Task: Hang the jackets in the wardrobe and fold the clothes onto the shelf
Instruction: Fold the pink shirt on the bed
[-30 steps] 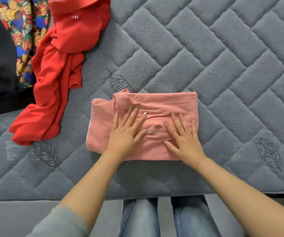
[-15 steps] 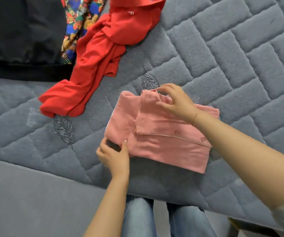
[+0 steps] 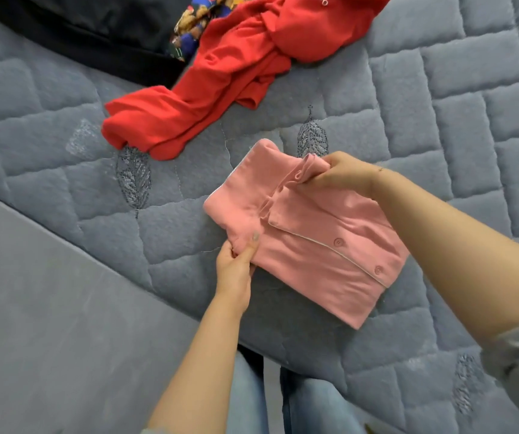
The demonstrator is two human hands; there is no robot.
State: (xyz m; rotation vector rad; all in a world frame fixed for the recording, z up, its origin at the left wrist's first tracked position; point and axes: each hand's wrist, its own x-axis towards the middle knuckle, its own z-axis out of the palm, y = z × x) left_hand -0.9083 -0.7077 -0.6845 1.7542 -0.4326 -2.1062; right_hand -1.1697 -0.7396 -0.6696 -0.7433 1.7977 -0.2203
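Observation:
A folded pink shirt point(image 3: 314, 245) with buttons and white piping lies on the grey quilted bed point(image 3: 439, 89). My left hand point(image 3: 236, 267) pinches its near left edge between thumb and fingers. My right hand point(image 3: 339, 173) grips the bunched far edge of the same shirt, fingers curled into the fabric. An unfolded red shirt point(image 3: 230, 79) lies crumpled farther back on the bed.
A black garment point(image 3: 79, 23) and a colourful patterned cloth point(image 3: 195, 23) lie at the far left of the bed. The bed's edge point(image 3: 120, 270) runs diagonally at lower left. My legs in blue jeans point(image 3: 251, 399) stand against it.
Both hands went from pressing flat on the pink shirt to gripping its edges. The left one took the near left edge, the right one the far edge. The view swung right.

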